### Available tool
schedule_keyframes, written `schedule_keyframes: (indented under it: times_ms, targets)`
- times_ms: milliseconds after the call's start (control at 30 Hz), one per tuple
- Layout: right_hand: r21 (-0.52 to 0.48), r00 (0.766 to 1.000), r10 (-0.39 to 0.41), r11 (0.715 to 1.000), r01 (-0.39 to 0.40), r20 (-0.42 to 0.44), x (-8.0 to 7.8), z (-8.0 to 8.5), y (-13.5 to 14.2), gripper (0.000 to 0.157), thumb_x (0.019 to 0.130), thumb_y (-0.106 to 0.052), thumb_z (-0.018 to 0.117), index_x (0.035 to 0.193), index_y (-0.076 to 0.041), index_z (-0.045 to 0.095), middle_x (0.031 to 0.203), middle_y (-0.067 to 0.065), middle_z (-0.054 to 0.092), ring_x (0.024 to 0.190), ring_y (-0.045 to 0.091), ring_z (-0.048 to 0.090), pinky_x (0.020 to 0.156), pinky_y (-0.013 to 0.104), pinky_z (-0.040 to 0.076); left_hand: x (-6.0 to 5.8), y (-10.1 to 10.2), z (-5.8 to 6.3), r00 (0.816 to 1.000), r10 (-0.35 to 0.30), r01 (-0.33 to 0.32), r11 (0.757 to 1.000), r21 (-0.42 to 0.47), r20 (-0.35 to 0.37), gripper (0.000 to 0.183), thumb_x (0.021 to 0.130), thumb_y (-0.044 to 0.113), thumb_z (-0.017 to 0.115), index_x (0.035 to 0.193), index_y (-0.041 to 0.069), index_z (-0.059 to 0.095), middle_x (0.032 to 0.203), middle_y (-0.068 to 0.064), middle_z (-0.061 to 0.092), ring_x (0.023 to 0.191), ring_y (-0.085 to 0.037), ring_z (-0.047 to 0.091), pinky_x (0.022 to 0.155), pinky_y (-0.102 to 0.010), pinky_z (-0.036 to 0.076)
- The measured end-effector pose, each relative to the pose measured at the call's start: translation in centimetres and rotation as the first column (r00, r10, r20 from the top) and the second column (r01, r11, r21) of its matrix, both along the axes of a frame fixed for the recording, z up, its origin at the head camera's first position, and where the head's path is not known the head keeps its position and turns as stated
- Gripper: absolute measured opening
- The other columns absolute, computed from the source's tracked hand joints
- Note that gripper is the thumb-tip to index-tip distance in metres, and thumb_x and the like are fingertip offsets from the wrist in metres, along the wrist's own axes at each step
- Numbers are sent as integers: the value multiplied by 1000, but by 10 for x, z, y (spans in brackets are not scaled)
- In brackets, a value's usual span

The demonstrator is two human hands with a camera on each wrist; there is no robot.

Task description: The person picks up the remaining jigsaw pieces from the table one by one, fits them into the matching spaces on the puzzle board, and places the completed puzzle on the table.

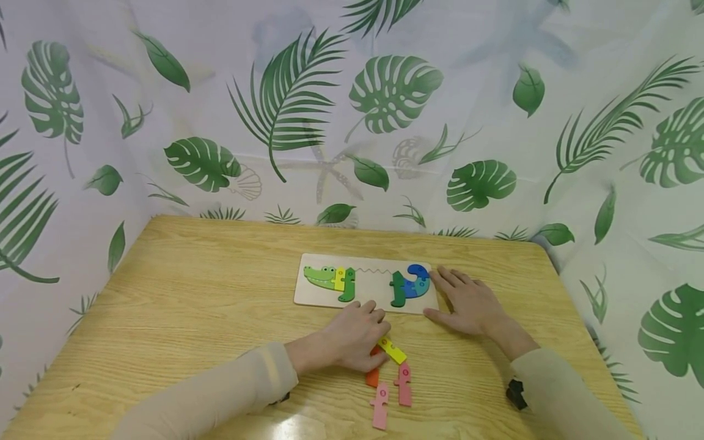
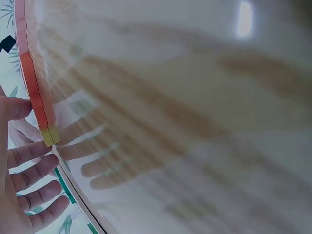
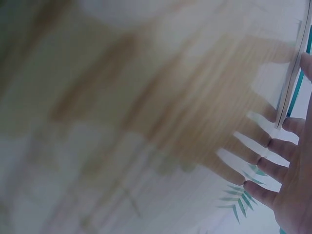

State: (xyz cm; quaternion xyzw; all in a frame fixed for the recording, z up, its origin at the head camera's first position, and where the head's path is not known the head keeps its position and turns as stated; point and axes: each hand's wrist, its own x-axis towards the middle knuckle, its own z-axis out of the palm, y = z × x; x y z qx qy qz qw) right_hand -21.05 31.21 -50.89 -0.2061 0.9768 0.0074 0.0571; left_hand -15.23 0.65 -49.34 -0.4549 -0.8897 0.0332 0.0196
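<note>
A wooden crocodile puzzle board (image 1: 374, 305) lies on the table, its head, legs and blue tail in place around a bare middle. In front of it, my left hand (image 1: 354, 336) reaches over loose puzzle pieces. Its thumb is beside an orange piece (image 1: 372, 379) and its index fingertip is at a yellow piece (image 1: 393, 352); the left wrist view shows these fingers apart. A dark pink piece (image 1: 404, 385) and a light pink piece (image 1: 380, 406) lie closer to me. With fingers spread, my right hand (image 1: 473, 305) rests at the board's right edge.
The wooden table (image 1: 220, 275) meets a leaf-patterned cloth (image 1: 330, 110) at its back and sides. A dark object (image 1: 516, 394) shows by the right sleeve.
</note>
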Motion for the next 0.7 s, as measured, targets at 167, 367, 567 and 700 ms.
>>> schedule_keyframes:
  times_ms: [167, 367, 567, 700]
  targets:
    - [-3, 1000, 6, 1000, -6, -5, 0, -1, 0, 98, 96, -79, 46, 168, -14, 30, 172, 18, 34, 153, 48, 39, 115, 72, 39, -3, 1, 0, 1000, -2, 2, 1000, 3, 4, 44, 99, 59, 57, 118, 23, 73, 114, 3, 72, 93, -15, 53, 76, -28, 46]
    - [-9, 1000, 10, 1000, -10, -11, 0, -1, 0, 97, 96, -79, 47, 168, -15, 30, 172, 17, 34, 153, 47, 40, 116, 72, 38, -8, 1, -1, 1000, 11, -11, 1000, 0, 27, 40, 99, 55, 58, 118, 23, 72, 111, 4, 70, 92, -15, 50, 75, -27, 44]
    - [-19, 1000, 9, 1000, -9, -13, 1, -2, 0, 98, 96, -79, 47, 168, -15, 30, 172, 17, 34, 154, 47, 39, 116, 71, 38, -11, 1, -1, 1000, -2, 2, 1000, 8, 7, 36, 99, 54, 58, 111, 23, 72, 102, 5, 68, 86, -14, 49, 68, -25, 37]
    - [-22, 1000, 10, 1000, -10, -15, 1, -2, 0, 98, 96, -79, 48, 167, -14, 31, 172, 17, 35, 153, 47, 40, 116, 71, 38, -14, 1, -1, 1000, -11, 11, 1000, 10, 9, 36, 99, 52, 59, 113, 22, 73, 103, 5, 69, 86, -14, 50, 68, -25, 39]
